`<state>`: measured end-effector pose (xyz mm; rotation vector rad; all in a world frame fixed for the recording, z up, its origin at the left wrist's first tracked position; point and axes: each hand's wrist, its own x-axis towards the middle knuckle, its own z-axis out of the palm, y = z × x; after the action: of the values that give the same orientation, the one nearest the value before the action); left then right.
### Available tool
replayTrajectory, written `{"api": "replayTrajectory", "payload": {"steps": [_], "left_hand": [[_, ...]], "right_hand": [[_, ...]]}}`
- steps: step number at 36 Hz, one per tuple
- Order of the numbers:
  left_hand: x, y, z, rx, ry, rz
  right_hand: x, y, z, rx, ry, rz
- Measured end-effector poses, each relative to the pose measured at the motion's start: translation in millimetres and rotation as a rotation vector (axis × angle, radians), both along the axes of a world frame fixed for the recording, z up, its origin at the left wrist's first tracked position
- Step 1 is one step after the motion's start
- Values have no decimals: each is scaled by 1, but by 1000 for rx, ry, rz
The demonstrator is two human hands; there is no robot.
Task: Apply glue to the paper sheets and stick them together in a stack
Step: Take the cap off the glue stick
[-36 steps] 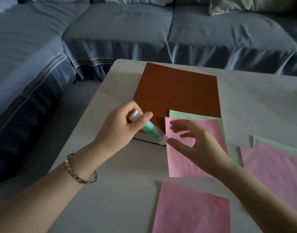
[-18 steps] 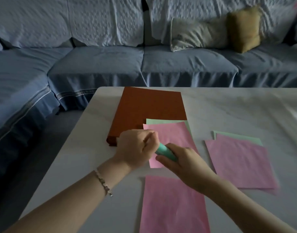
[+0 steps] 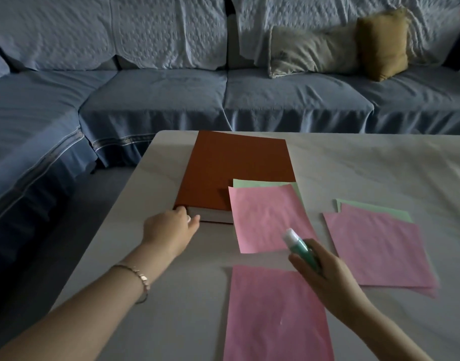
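Observation:
My right hand [image 3: 325, 272] grips a teal glue stick [image 3: 299, 247] with its white tip pointing up and left, above the lower right corner of a pink sheet [image 3: 268, 217]. That sheet lies on a green sheet [image 3: 262, 183] and overlaps an orange-brown book [image 3: 236, 168]. My left hand [image 3: 168, 230] rests at the book's front left corner with fingers curled around a small white piece, apparently the glue cap [image 3: 188, 218]. Another pink sheet [image 3: 275, 316] lies nearest me. To the right, a pink sheet [image 3: 374, 251] covers a green one [image 3: 374, 208].
Everything lies on a pale table [image 3: 367, 165], whose left edge runs close to my left arm. A blue corner sofa [image 3: 158, 100] wraps the far and left sides, with a beige cushion [image 3: 309, 50] and a mustard cushion [image 3: 382, 43] on it.
The glue stick passed from my left hand to my right. My hands came together at the stick, then parted; my left hand moved left to the book's corner. The view tilted up.

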<state>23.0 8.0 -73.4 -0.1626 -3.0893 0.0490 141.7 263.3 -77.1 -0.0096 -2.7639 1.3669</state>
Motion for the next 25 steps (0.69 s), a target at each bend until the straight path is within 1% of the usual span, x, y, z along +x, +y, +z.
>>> {"api": "replayTrajectory", "payload": {"steps": [1,5,9,12,14,15,16,17,18,19,20,22,23,25], "left_hand": [[-2,0,-11,-2,-12,-17],[-4,-3,-42,186,-33,-11],[-2,-10,-61,408,-66,0],[2,-15,-64,472,-97,16],[3,-14,-63,474,-24,13],[6,-9,-61,523,46,-15],[10,-1,-51,623,132,-43],[16,9,-34,771,176,-61],[24,20,-15,914,170,-75],[32,31,2,1049,98,-78],[39,42,20,1182,-46,-65],[53,60,46,1383,-423,-14],[59,66,54,1411,-595,-4],[70,75,60,1410,-797,-32]], "right_hand": [[-1,-4,3,-70,0,9],[-1,-14,12,-305,-16,-18],[-1,-14,19,-529,-115,-9],[-1,-14,18,-628,-193,-2],[-2,-13,18,-668,-201,-10],[-3,-14,19,-696,-200,-20],[-4,-13,21,-729,-195,-30],[-6,-14,24,-771,-182,-41],[-7,-14,27,-828,-161,-40],[-8,-15,31,-904,-135,-38],[-10,-16,33,-980,-110,-31],[-11,-18,38,-1083,-50,-26],[-11,-19,40,-1106,-24,-34],[-11,-21,43,-1125,10,-44]]}}
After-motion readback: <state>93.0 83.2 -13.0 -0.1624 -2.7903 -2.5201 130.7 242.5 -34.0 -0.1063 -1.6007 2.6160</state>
